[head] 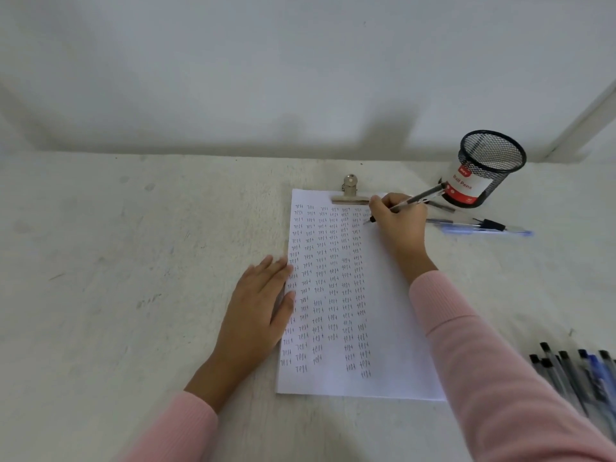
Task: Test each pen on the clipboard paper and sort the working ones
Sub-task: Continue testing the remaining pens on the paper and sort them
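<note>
head cam, single view: looks fwd & down, close over table (133, 261) w/ paper (383, 295), wall behind.

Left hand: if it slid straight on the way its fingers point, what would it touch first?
The left hand lies flat, fingers pointing up and slightly right at the paper edge. It would probably ride further onto the paper, toward the clip; nothing else seems in between.

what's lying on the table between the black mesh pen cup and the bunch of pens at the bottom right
In the head view, two loose pens lie side by side below the black mesh pen cup; past them the white table is bare down to the bunch of pens.
</note>
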